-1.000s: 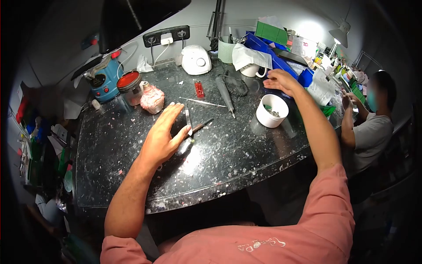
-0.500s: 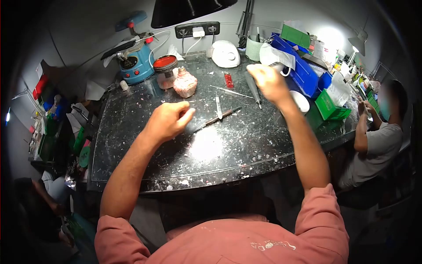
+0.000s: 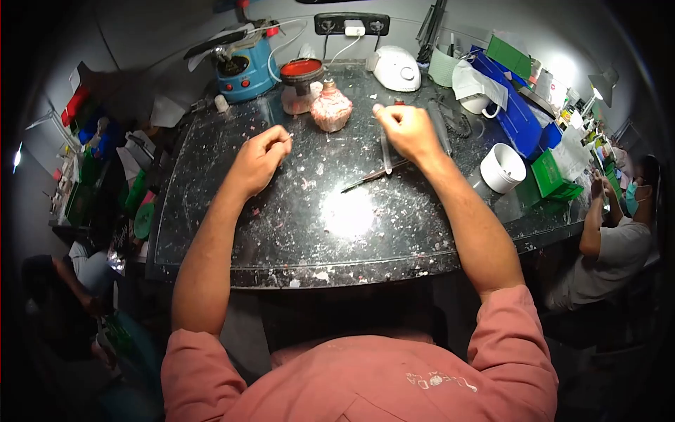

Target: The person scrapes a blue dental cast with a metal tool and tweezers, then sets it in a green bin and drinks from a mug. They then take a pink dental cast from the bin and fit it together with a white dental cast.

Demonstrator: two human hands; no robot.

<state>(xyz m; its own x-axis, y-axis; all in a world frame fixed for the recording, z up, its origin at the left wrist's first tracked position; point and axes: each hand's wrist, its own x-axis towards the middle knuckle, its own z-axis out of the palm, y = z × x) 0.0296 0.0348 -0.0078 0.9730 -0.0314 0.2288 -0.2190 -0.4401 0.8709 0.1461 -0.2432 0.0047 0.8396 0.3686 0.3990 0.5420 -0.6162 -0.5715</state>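
Observation:
My left hand [image 3: 260,162] is held over the left part of the black worktop, its fingers curled and pinched together. A tiny pale spot shows at its fingertips; what it is I cannot make out. Farther right, my right hand [image 3: 409,132] is closed too, thumb against the bent fingers, with anything inside it hidden. Beneath and beside it lie a pale slim tool [image 3: 386,156] and a dark-handled tool [image 3: 365,180], both partly covered by the hand. Between the hands and farther back stands a pink-and-white lumpy, bottle-like piece [image 3: 331,111].
Behind are a dark-rimmed jar with a red top [image 3: 302,68], a blue machine [image 3: 249,74] and a white rounded device [image 3: 396,69]. To the right stand a white cup [image 3: 503,167], a blue bin [image 3: 517,116] and a green bin [image 3: 552,177]. A co-worker [image 3: 608,239] sits at far right.
The view has shifted, so the table's things appear farther right and higher. My right hand has moved left across the tools. My left hand has drawn left, away from the dark-handled tool.

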